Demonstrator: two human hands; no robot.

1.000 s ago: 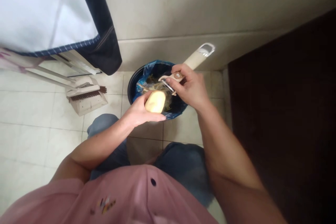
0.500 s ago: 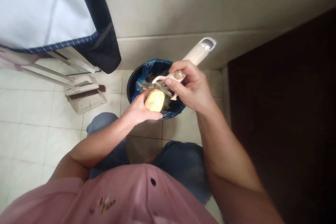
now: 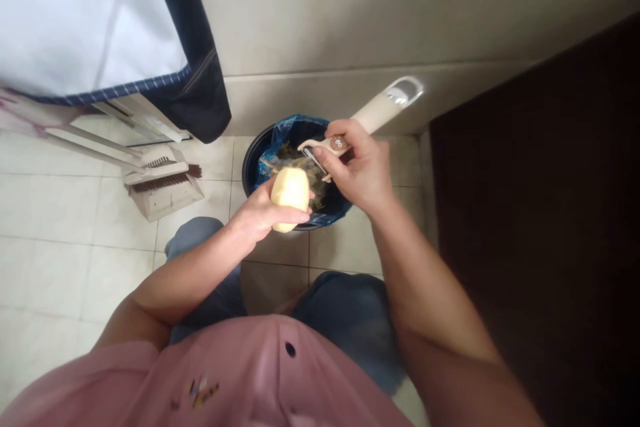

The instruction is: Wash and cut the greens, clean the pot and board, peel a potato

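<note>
A pale yellow peeled potato is gripped between the thumb and fingers of my left hand. In my right hand is a cream-coloured peeler with a metal loop at its handle end. The peeler's blade is a little up and to the right of the potato, apart from it. Both hands are over a dark round bin lined with a blue bag. Peelings lie inside the bin, partly hidden by my hands.
To the left, a brush and dustpan stand on the tiled floor. A dark-edged cloth hangs at upper left. The wall rises behind the bin, and a dark brown surface bounds the right side.
The potato has been turned more upright in my left hand and sits slightly lower. The peeler has drawn away from it, a little to the right.
</note>
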